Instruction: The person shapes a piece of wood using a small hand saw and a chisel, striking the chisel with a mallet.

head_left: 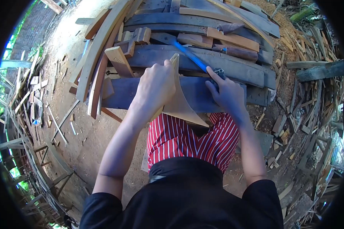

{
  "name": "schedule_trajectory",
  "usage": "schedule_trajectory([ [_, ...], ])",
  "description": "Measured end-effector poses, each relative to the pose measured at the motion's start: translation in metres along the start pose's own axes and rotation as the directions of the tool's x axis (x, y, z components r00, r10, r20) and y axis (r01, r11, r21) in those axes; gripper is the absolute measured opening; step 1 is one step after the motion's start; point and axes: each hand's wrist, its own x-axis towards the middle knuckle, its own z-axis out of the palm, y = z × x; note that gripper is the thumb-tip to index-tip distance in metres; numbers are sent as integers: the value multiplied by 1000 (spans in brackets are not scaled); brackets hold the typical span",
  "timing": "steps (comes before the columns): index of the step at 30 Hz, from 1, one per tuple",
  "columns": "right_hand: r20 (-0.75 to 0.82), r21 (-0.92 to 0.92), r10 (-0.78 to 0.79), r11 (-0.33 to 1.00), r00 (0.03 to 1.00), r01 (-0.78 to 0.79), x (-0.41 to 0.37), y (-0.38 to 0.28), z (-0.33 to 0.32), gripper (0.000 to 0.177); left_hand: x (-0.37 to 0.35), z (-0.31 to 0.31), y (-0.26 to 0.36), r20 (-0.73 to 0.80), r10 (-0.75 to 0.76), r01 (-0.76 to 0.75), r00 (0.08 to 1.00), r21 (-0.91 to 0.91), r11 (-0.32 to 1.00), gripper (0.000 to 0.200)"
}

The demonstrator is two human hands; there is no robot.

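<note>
Pale flared wood piece (180, 102), wide end nearest; blue-shafted tool (192, 56) aslant.

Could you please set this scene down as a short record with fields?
Left hand: closed on the curved, pointed wooden piece
Right hand: fingers at the near end of the blue tool; firmness of grip unclear
Ahead: dark planks with smaller wood blocks
Clothing: striped trousers, black top
Ground: wood scraps on both sides
</note>
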Motion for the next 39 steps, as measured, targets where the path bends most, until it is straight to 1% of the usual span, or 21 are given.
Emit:
schedule_trajectory([
  [2, -44, -124, -87, 989, 995, 81, 2, 14, 0, 42, 1, 4, -3, -24, 28, -30, 999, -107, 994, 27],
  [4, -333, -295, -343, 923, 878, 249, 19, 23, -4, 39, 3, 11, -10, -67, 42, -56, 997, -210, 976, 32],
  [6, -397, -274, -317, 937, 861, 218, 47, 30, -16, 38, 5, 22, -21, -233, 215, -291, 949, -374, 881, 46],
  [7, -461, -246, -277, 953, 843, 178, 62, 36, -21, 36, 5, 22, -22, -235, 210, -287, 949, -370, 884, 46],
  [10, -261, -418, -224, 903, 939, 99, 92, 72, -21, 31, 7, 24, -24, -155, 156, -212, 975, -471, 856, 56],
  [12, -238, -460, -256, 880, 937, 123, 101, 77, -25, 29, 4, 31, -26, -230, 133, -238, 964, -529, 815, 57],
  [14, -214, -499, -276, 856, 937, 139, 106, 82, -26, 28, 1, 29, -31, -235, 103, -221, 966, -554, 802, 57],
  [16, -205, -497, -398, 829, 894, 256, 109, 86, -23, 29, 0, 29, -31, -236, 75, -202, 969, -575, 793, 58],
  [19, -124, -589, -409, 764, 904, 265, 101, 85, -28, 33, 4, 31, -35, -241, 60, -191, 969, -567, 801, 55],
  [23, -259, -570, -445, 787, 857, 237, 62, 57, -37, 35, 21, 29, -40, -287, 49, -217, 957, -588, 779, 51],
  [24, -321, -587, -514, 767, 796, 259, 53, 51, -36, 29, 25, 28, -41, -311, 44, -230, 949, -594, 771, 50],
  [26, -380, -465, -380, 867, 843, 181, 25, 22, -40, 30, 29, 33, -38, -314, 55, -240, 948, -588, 772, 52],
  [28, -421, -419, -395, 883, 816, 211, 14, 13, -38, 33, 26, 40, -29, -314, -156, -186, 937, -823, 536, 42],
  [29, -377, -332, -364, 912, 852, 243, 7, 7, -37, 33, 26, 36, -27, -311, -145, -189, 939, -821, 538, 42],
  [31, -221, -172, -244, 963, 944, 208, -4, -12, -34, 32, 22, 20, -23, -11, -208, 51, 978, -957, 286, 21],
  [32, -106, -112, -153, 984, 983, 141, -7, -22, -33, 31, 22, 20, -21, -6, -207, 56, 978, -956, 289, 21],
  [33, 59, 55, -117, 992, 991, 113, -3, -24, -32, 27, 22, 20, -20, 13, -168, 53, 986, -970, 235, 14],
  [34, 60, 60, -120, 991, 991, 116, -3, -23, -22, 27, 22, 20, -20, 26, -129, 49, 991, -982, 181, 6],
  [36, 30, 294, -228, 932, 973, 210, -5, -25, 3, 35, 25, 24, -24, 37, -140, 61, 990, -984, 168, 8],
  [37, -20, 328, -249, 913, 968, 242, -8, -28, 9, 49, 26, 25, -25, 52, -142, 74, 989, -986, 152, 11],
  [39, -37, 366, -264, 894, 964, 259, -6, -33, 17, 52, 25, 23, -22, 48, -180, 81, 983, -980, 184, 11],
])
